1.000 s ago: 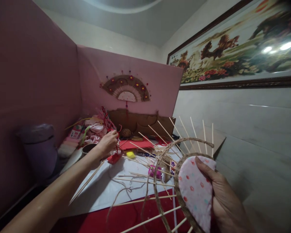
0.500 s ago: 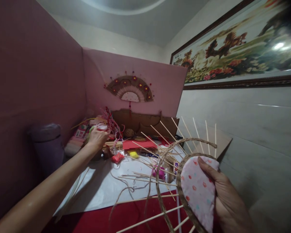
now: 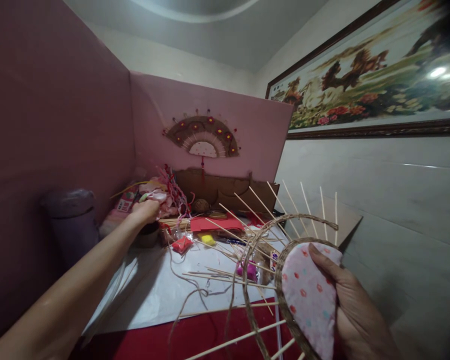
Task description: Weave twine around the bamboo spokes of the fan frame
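Observation:
My right hand (image 3: 354, 312) grips a half-made fan: a pink dotted fabric pad (image 3: 310, 296) edged with braided jute, thin wooden sticks (image 3: 270, 205) fanning out from it and a jute cord loop (image 3: 255, 240) across them. My thumb lies over the pad's top edge. My left arm stretches to the far left of the table, where my left hand (image 3: 144, 210) is closed on something pink and white in a heap of fabric scraps (image 3: 158, 194).
A white sheet (image 3: 165, 290) over red cloth holds loose sticks, jute string, a red scrap (image 3: 181, 244) and a yellow piece (image 3: 208, 239). A finished fan (image 3: 203, 136) hangs on the pink board. A purple bin (image 3: 71, 217) stands left. A tiled wall lies right.
My left hand has left the red scrap on the sheet and reached farther left and back into the fabric heap. The fan in my right hand has barely moved.

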### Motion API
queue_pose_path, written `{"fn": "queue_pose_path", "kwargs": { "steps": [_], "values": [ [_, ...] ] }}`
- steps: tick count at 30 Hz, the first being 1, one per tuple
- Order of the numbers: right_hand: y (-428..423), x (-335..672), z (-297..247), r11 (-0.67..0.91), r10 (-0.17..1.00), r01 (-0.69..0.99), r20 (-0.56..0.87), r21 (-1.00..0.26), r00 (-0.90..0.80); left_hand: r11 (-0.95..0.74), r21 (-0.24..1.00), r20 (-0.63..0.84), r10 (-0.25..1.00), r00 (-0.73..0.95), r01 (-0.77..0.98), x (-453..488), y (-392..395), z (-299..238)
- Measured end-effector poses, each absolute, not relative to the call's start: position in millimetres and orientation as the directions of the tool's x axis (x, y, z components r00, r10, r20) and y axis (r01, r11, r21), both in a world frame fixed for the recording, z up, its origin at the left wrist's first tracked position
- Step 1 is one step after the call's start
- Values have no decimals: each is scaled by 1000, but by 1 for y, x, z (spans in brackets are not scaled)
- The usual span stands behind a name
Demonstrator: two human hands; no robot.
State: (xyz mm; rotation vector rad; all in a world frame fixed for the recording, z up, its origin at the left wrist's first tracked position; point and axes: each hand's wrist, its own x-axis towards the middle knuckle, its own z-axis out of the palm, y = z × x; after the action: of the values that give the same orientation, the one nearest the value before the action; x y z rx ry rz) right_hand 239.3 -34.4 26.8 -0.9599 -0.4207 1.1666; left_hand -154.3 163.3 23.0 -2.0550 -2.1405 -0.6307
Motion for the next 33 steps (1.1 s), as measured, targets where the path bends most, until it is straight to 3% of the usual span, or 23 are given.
{"fn": "queue_pose_path", "kwargs": {
  "steps": [6, 11, 19, 24, 33],
  "values": [
    [-31, 240, 26, 90, 900, -601, -194, -794, 390, 54, 18, 298, 953, -57, 998, -145, 157, 38],
    [-29, 237, 28, 88, 902, -579, -182, -811, 392, -8, 36, 257, 967, -2, 999, -97, 168, 33],
    [-28, 239, 29, 105, 902, -546, -151, -831, 404, -60, 204, 249, 969, 8, 977, -32, 197, -4],
    [-28, 239, 28, 86, 908, -596, -183, -798, 376, -83, 390, 288, 957, -35, 917, -41, 198, 11],
    [-29, 231, 28, 118, 916, -605, -149, -787, 372, -318, 774, 393, 919, -22, 547, -49, 134, 75]
  ]
}}
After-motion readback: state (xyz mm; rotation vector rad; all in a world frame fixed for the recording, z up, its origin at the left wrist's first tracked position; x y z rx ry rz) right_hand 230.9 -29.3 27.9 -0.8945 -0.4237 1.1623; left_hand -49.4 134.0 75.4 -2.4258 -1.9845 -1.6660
